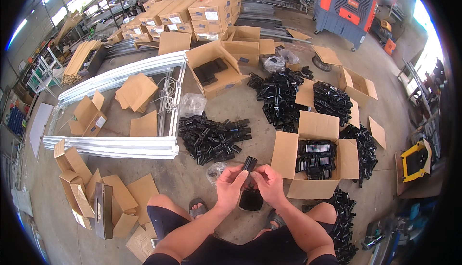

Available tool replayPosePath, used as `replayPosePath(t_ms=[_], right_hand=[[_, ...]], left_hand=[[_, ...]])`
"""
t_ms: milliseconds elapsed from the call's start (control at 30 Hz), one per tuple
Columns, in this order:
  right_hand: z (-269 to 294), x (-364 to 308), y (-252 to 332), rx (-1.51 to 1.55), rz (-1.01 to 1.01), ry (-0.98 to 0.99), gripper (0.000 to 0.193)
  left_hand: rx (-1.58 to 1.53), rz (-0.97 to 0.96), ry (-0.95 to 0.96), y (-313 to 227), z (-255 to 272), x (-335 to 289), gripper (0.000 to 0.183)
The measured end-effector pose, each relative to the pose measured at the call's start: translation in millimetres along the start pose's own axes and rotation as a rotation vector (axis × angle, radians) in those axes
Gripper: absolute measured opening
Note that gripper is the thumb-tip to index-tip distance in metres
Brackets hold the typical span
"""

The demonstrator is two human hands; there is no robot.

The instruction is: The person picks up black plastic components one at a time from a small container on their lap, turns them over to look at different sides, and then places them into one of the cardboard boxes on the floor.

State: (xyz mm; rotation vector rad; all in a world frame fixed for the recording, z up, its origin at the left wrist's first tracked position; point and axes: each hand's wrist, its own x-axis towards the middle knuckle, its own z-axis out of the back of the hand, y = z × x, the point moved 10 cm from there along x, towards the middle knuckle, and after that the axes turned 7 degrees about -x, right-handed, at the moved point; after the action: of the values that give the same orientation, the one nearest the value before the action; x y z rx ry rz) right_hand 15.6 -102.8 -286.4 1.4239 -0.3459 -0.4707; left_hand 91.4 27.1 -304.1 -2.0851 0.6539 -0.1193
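My left hand (231,183) and my right hand (267,182) meet in front of me, both closed with fingertips on a small black part (249,163). It is narrow and roughly tubular, tilted up between the fingers; its exact kind cannot be made out. Just below the hands, between my feet, stands a small container (250,200) with dark contents. Beyond the hands lies a loose pile of similar black parts (211,137). To the right, an open cardboard box (315,188) holds black parts in neat rows. A clear plastic bag (215,172) lies near my left hand.
More black parts (279,96) are heaped at the far right, with another heap (344,217) beside my right knee. White metal profiles (115,147) form a frame on the left. Flattened cardboard (115,193) lies near my left knee. Stacked boxes (207,12) and a grey-orange machine (346,7) stand behind.
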Motion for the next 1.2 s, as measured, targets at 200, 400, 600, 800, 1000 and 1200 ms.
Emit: replayPosePath(t_ms=[200,400,600,800,1000,1200], right_hand=[[1.5,1.6,-8.5,-0.045,0.184,-0.032,0.01],[26.5,-4.0,66.6,-0.325,0.551,-0.289,0.022],[14.8,17.1,-8.5,0.12,-0.098,0.218,0.029],[17.0,16.4,-14.1,0.242,-0.095,0.189,0.026],[22.8,23.0,-19.6,0.479,-0.004,0.002,0.025],[2.1,5.7,-5.9,0.467,0.081,0.078,0.033]], left_hand=[[-0.058,0.062,-0.025,9.2,0.2,2.2,0.014],[0.11,0.168,0.034,-3.1,-0.1,9.3,0.015],[0.351,0.24,0.319,0.2,-20.5,7.1,0.02],[0.31,0.29,0.281,-8.4,-16.3,17.7,0.023],[-0.295,0.217,0.027,-5.7,7.9,28.8,0.031],[-0.311,0.156,0.053,-5.7,4.0,28.2,0.032]])
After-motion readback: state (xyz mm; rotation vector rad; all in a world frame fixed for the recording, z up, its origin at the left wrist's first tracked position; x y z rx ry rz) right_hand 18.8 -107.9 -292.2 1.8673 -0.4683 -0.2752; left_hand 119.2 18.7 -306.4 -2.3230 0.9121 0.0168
